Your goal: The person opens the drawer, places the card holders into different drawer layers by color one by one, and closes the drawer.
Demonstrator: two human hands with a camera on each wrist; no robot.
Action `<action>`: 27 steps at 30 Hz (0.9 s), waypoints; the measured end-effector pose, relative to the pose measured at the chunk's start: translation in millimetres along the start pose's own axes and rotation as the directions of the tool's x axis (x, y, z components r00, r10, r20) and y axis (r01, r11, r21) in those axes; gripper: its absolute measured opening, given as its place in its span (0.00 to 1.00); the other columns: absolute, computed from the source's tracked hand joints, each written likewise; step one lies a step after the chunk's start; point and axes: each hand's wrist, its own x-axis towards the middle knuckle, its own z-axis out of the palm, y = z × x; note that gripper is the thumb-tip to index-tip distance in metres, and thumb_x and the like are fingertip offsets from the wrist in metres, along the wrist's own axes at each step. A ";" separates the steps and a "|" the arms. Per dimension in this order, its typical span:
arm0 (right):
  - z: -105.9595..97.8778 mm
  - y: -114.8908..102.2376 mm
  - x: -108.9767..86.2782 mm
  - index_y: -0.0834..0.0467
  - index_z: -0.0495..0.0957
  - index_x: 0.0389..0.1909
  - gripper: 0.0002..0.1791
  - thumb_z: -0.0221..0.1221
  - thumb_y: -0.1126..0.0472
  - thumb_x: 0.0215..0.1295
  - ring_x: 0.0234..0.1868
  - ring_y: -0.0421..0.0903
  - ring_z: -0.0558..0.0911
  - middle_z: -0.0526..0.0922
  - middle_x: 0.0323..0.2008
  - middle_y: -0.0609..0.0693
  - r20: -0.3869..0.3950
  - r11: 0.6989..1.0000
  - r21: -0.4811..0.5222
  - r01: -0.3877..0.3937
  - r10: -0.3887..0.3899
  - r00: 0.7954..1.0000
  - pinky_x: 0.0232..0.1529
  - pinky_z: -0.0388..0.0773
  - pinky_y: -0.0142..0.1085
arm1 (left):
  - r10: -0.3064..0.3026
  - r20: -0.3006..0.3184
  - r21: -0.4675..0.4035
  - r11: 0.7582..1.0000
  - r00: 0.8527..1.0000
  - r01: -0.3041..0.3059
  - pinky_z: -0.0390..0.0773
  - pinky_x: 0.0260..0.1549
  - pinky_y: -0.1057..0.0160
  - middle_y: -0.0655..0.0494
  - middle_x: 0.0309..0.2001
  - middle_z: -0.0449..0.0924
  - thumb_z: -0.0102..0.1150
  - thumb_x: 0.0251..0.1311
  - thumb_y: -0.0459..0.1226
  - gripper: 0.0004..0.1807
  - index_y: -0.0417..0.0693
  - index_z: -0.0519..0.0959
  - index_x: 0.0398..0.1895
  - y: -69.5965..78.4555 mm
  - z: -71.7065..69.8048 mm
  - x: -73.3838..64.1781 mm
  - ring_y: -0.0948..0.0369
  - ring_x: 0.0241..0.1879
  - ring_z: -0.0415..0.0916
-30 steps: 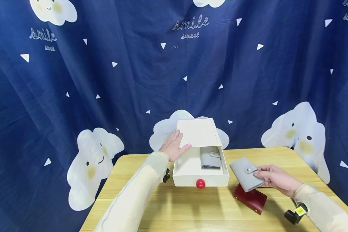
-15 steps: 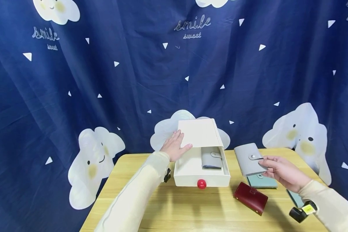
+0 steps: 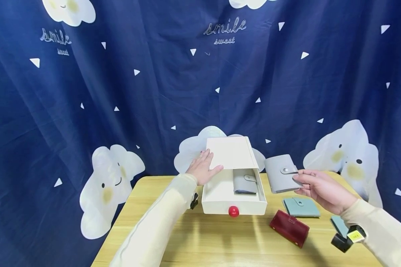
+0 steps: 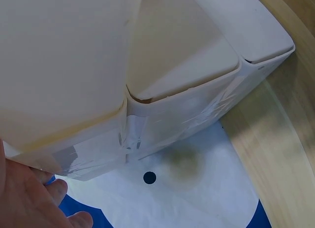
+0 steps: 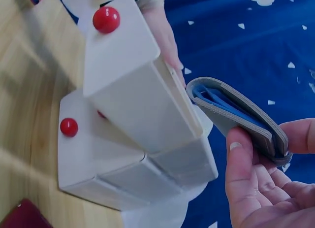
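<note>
My right hand (image 3: 324, 187) pinches a grey snap-button wallet (image 3: 281, 174) by its right side, raised off the table to the right of a white drawer box (image 3: 232, 152). In the right wrist view the wallet (image 5: 241, 114) shows its blue inner sleeves edge-on between thumb and fingers. My left hand (image 3: 202, 168) rests with straight fingers on the left part of the box top. The upper drawer (image 3: 217, 207), with a red round knob (image 3: 233, 211), is pulled out. Another grey wallet (image 3: 245, 181) lies inside it, on the right side.
A dark red wallet (image 3: 290, 228) and a teal wallet (image 3: 301, 207) lie on the wooden table (image 3: 143, 207), right of the box. Another teal item (image 3: 339, 224) is partly hidden by the right wrist. A lower drawer with its own red knob (image 5: 69, 127) sits beneath.
My right hand has lifted the grey wallet up from above the dark red wallet, then shifted it slightly left towards the box. The teal wallet came into view. My left hand stays on the box.
</note>
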 end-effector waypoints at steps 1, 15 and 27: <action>2.1 -1.7 0.9 0.67 0.70 0.45 0.11 0.48 0.63 0.68 0.40 0.46 0.80 0.79 0.42 0.52 -0.002 1.000 -0.008 0.000 0.000 1.000 0.44 0.77 0.38 | -0.001 0.000 -0.001 1.000 1.000 0.001 0.43 0.64 0.48 0.53 0.72 0.37 0.29 0.58 0.68 0.46 0.48 0.48 0.71 0.0 0.3 0.3 0.56 0.69 0.32; 38.9 -18.1 18.5 0.70 0.68 0.48 0.16 0.52 0.62 0.66 0.43 0.46 0.80 0.79 0.44 0.53 0.033 0.998 -0.049 -0.048 0.050 0.998 0.47 0.75 0.38 | -0.004 -0.006 0.005 1.000 1.000 0.004 0.43 0.63 0.46 0.51 0.72 0.39 0.32 0.59 0.66 0.44 0.47 0.49 0.71 2.5 -1.5 -2.8 0.55 0.69 0.34; 64.4 -16.2 37.7 0.65 0.70 0.35 0.06 0.55 0.66 0.63 0.35 0.42 0.79 0.78 0.34 0.52 0.038 0.992 -0.051 -0.115 0.117 0.992 0.44 0.76 0.35 | -0.006 -0.017 0.017 1.000 1.000 0.006 0.43 0.63 0.47 0.52 0.72 0.39 0.31 0.59 0.66 0.44 0.47 0.50 0.71 4.5 -2.5 -4.7 0.56 0.69 0.34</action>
